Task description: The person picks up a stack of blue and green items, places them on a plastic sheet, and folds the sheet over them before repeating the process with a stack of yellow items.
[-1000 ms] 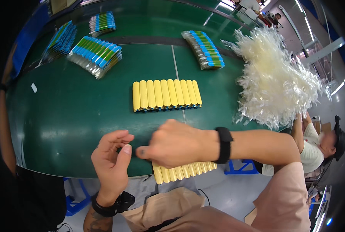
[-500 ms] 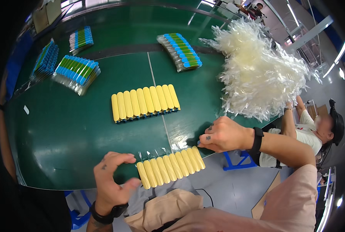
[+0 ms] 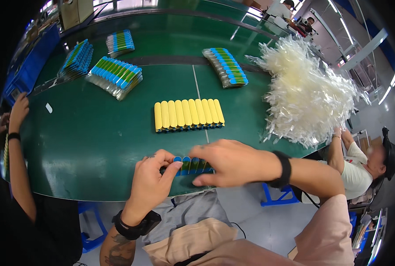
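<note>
The green counter point(image 3: 95, 146) fills most of the view and carries all the work items. At its right end lies a large heap of clear plastic sleeves point(image 3: 303, 97), loosely piled and spilling toward the counter edge. Four fanned stacks of blue-and-green packaged pieces lie along the far side: one at far left point(image 3: 75, 60), one behind it point(image 3: 120, 42), one left of centre point(image 3: 115, 76), and one right of centre point(image 3: 226, 66). A flat row of yellow cylinders point(image 3: 187, 114) lies side by side at mid-counter, well apart from both hands.

At the near edge lies a short row of blue-and-green cylinders point(image 3: 192, 165). The left hand point(image 3: 151, 186) presses against its left end, fingers curled, thumb tip touching the end piece. The right hand point(image 3: 230, 162) lies palm-down over its right end, fingers bent across the row, covering most of it. Both hands bear on the row from opposite ends; neither lifts it off the counter.

A seated person point(image 3: 365, 162) is at the right, another person's arm point(image 3: 16, 133) at the left edge.
</note>
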Demonstrator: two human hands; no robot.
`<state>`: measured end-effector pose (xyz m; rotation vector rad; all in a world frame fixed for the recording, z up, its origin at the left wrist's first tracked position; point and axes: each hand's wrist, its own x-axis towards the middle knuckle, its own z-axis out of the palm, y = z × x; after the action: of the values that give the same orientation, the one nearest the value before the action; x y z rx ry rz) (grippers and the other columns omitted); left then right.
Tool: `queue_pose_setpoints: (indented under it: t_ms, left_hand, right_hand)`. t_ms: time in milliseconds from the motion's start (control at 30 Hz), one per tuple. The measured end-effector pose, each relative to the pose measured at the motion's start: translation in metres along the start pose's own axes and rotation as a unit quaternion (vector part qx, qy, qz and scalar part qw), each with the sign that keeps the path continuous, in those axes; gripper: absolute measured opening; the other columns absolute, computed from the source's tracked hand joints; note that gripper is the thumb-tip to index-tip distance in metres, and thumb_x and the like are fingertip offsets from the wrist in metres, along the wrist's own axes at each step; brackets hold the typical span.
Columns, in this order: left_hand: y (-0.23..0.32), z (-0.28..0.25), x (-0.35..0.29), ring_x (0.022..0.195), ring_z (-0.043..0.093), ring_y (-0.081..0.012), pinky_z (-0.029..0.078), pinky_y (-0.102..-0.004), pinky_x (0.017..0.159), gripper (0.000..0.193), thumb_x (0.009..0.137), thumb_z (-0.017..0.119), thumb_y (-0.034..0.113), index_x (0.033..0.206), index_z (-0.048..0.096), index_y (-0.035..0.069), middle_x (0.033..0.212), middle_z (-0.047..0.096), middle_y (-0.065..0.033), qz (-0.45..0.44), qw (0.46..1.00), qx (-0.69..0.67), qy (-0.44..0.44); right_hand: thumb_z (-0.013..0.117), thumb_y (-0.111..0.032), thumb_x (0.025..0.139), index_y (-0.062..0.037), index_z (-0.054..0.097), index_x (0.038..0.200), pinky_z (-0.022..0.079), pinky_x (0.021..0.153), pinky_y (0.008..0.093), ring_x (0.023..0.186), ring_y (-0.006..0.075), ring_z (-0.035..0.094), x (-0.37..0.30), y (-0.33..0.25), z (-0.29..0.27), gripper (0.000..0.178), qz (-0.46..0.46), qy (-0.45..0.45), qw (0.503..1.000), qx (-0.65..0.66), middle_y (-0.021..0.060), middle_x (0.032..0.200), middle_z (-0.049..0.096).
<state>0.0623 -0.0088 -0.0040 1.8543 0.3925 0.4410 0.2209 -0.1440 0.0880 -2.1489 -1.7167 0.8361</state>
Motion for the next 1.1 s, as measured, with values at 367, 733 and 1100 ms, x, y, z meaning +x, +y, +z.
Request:
queue_pose_setpoints:
  t_ms: [367, 733, 1100]
  left_hand:
    - [-0.001, 0.0, -0.009, 0.055, 0.053, -0.0181, 0.044, -0.031, 0.064, 0.015, 0.09, 0.065, 0.012, 0.083, 0.065, -0.002, 0.062, 0.061, -0.0123, 0.043, 0.998, 0.026, 0.039]
    - [-0.002, 0.0, -0.007, 0.058, 0.053, -0.0237, 0.043, -0.0356, 0.072, 0.016, 0.089, 0.066, 0.013, 0.08, 0.063, 0.001, 0.062, 0.06, -0.0103, 0.028, 0.999, -0.004, 0.042]
    - [0.0, 0.001, -0.007, 0.068, 0.059, -0.029, 0.044, -0.0385, 0.069, 0.016, 0.091, 0.065, 0.016, 0.083, 0.062, 0.002, 0.073, 0.065, -0.0123, 0.034, 0.998, 0.038, 0.025]
  right_hand:
    - [0.07, -0.015, 0.086, 0.0003, 0.071, 0.096, 0.047, 0.063, 0.0444, 0.07, 0.0392, 0.063, 0.042, 0.0, 0.002, 0.018, -0.018, -0.134, 0.991, 0.019, 0.0216, 0.071, 0.065]
    - [0.076, -0.027, 0.082, 0.0006, 0.071, 0.087, 0.043, 0.055, 0.0412, 0.054, 0.0302, 0.054, 0.049, 0.017, -0.008, 0.029, 0.006, -0.17, 0.985, 0.008, 0.016, 0.061, 0.06]
    - [0.077, -0.019, 0.078, -0.0004, 0.071, 0.09, 0.05, 0.063, 0.0442, 0.07, 0.0387, 0.066, 0.033, 0.023, 0.0, 0.022, -0.044, -0.098, 0.993, -0.041, 0.0201, 0.071, 0.066]
